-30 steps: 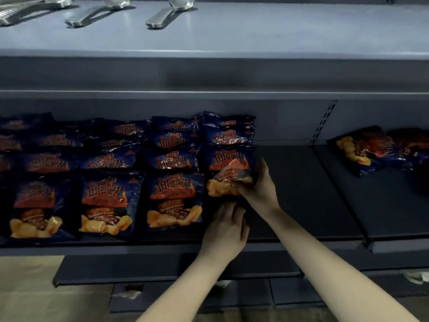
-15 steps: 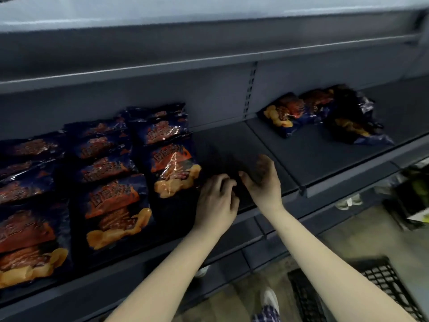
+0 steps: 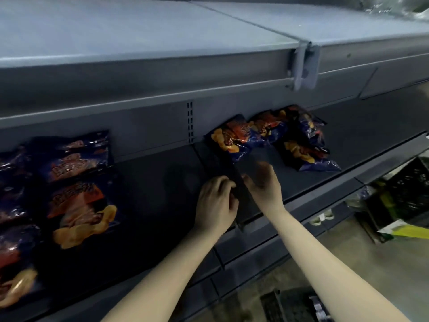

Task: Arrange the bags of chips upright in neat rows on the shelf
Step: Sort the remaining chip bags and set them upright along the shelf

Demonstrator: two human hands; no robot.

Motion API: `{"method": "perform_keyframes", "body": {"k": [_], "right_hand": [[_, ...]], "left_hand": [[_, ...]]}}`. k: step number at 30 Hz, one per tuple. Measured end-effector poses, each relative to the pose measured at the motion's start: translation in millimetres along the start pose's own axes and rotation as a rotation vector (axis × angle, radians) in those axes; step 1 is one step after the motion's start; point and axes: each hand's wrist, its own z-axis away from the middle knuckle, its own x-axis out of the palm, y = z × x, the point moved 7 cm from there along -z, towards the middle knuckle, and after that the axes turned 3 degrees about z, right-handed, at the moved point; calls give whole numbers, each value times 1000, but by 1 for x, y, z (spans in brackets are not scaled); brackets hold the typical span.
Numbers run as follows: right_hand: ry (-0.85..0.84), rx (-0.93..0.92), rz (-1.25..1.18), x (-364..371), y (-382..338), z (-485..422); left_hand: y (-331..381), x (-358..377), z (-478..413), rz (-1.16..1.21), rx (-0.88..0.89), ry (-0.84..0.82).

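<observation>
Dark blue chip bags with orange print stand in rows [image 3: 79, 201] on the left part of the dark shelf [image 3: 162, 189]. A loose heap of the same bags [image 3: 274, 138] lies tumbled on the right shelf section, against the back wall. My left hand [image 3: 216, 203] hovers over the seam between the two shelf sections, fingers curled, holding nothing. My right hand [image 3: 263, 182] is beside it, blurred, fingers apart, empty, a short way in front of the loose heap.
An upper grey shelf [image 3: 162, 43] overhangs the work area, with a bracket [image 3: 304, 66] at its joint. Below right, a dark crate [image 3: 292, 305] stands on the floor, and green and yellow boxes [image 3: 399, 205] sit further right.
My view has swung right, away from the neat rows. Both hands left the front bag of the rightmost row and moved right towards the loose heap, holding nothing.
</observation>
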Motion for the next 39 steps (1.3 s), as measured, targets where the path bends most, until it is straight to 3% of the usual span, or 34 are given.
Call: {"method": "perform_keyframes", "body": {"k": [5,9,12,16,25,31,39], "right_hand": [[-123,76,-134,1,16,-56],[-169,415,-448,20,47,-81],[-102,531,-592,26,58,-98],[-144,679,-780,41,51,-112],[-282,668,-747,53,34,-116],[-417,547,-732,57,29,-99],[-561,377,-966,63,-21,-57]], "left_hand": [[9,21,-31,-11,-88,23],[2,27,-41,-56,-182,28],[-3,30,-43,-76,-283,40],[-3,30,-43,-100,-350,95],[-10,27,-33,-135,-427,148],[-18,5,-23,-66,-429,288],[-51,-61,5,189,-547,429]]}}
